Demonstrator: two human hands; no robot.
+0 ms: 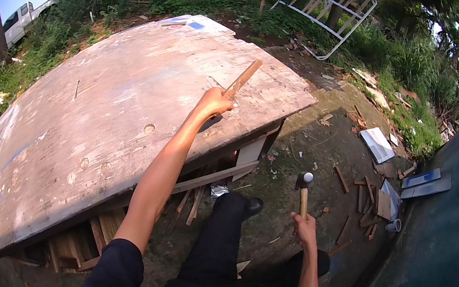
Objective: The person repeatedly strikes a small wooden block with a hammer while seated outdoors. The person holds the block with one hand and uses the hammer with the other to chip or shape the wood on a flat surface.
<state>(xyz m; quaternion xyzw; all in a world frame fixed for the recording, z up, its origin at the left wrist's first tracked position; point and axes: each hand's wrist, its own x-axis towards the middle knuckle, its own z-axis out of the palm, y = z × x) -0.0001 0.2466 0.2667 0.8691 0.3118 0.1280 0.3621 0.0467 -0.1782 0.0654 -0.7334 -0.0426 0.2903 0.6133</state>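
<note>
A worn plywood workbench (125, 86) fills the left and middle of the view. Over its right part reaches my left hand (215, 103), closed round a short strip of wood (244, 77) that slants away up to the right. The hand rests at the bench top, and its palm side is hidden. Lower right, beside the bench and off its edge, my right hand (304, 229) grips the handle of a hammer (304, 193). The hammer stands head up, with its round metal face showing. A nail (77, 89) sticks upright from the bench's left part.
Wood offcuts (369, 203) litter the concrete floor at the right, near blue-grey boards (426, 183) and a white cup (393, 225). A blue-green wall (439, 252) bounds the right side. Under the bench lie more timber pieces (75, 239). A white metal frame (326, 15) stands behind.
</note>
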